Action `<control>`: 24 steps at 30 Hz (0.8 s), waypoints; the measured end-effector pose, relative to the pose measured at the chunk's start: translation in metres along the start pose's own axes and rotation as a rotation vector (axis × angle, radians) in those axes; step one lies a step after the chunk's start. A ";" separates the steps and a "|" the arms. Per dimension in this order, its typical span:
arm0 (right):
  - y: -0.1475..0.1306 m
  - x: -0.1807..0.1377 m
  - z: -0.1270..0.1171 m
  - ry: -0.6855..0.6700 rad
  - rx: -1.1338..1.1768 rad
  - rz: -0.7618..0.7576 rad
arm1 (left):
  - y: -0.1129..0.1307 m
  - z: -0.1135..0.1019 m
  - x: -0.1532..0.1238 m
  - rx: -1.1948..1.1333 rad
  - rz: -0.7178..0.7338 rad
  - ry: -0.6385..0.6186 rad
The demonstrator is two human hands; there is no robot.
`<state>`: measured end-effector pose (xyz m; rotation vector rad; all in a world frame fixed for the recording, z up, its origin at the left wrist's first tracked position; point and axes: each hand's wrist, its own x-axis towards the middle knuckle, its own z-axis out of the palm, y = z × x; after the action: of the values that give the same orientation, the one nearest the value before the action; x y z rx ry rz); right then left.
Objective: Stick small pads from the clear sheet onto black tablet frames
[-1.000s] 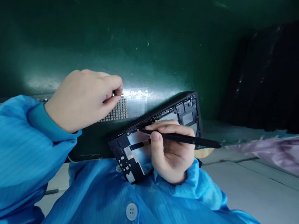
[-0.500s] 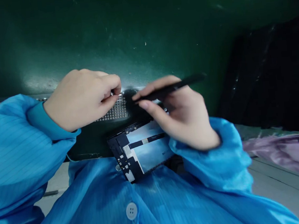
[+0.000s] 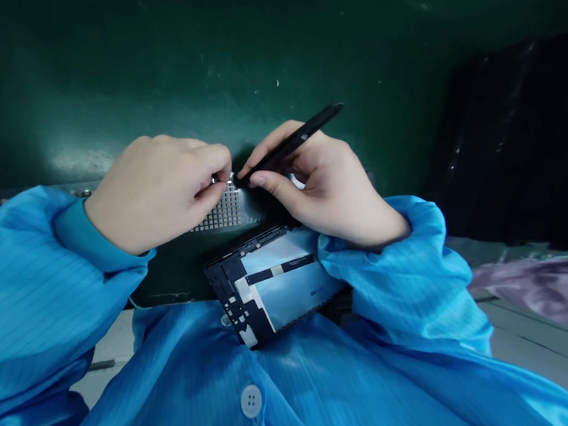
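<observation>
Black tweezers (image 3: pixel 301 135) are gripped in my right hand (image 3: pixel 331 185), slanting down to the left. Their tip is close to the fingertips of my left hand (image 3: pixel 158 188), at the edge of a strip covered in rows of small square pieces (image 3: pixel 224 209). My left hand is closed in a pinch over this strip; a small shiny bit shows at its fingertips, but what it holds is hidden. Below the hands lies an opened tablet-like device (image 3: pixel 292 292), with a black frame, a bluish-silver panel and a dark ribbon cable, tilted against the blue coat.
A dark green work surface (image 3: pixel 229 64) extends ahead, with small light specks on it. To the right there is a black sheet-like object (image 3: pixel 518 143). Pinkish-purple fabric (image 3: pixel 536 282) lies beyond my right sleeve.
My right hand has moved left and slightly up, bringing the tweezers' tip to my left fingertips. The tweezers now stand more steeply. My left hand has hardly moved.
</observation>
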<state>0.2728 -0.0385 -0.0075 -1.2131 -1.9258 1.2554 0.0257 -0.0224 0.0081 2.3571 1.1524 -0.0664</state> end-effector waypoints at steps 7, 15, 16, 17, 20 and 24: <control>-0.019 -0.072 0.015 0.621 0.075 0.083 | -0.013 0.008 -0.003 -0.078 0.056 0.111; 0.002 -0.107 0.043 0.846 0.022 0.033 | -0.012 0.005 -0.005 -0.101 0.025 0.103; 0.004 -0.107 0.044 0.842 0.024 0.031 | -0.011 0.004 -0.005 -0.096 0.022 0.094; 0.004 -0.108 0.044 0.839 0.019 0.034 | -0.011 0.003 -0.005 -0.091 0.018 0.087; -0.003 -0.113 0.038 0.796 -0.079 0.072 | -0.010 0.002 -0.006 -0.094 -0.001 0.088; -0.025 -0.102 0.015 0.630 -0.187 0.120 | -0.009 0.004 -0.005 -0.103 -0.019 0.094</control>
<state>0.2968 -0.1395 0.0120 -1.6036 -1.5338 0.6338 0.0159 -0.0233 0.0020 2.2800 1.1937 0.0958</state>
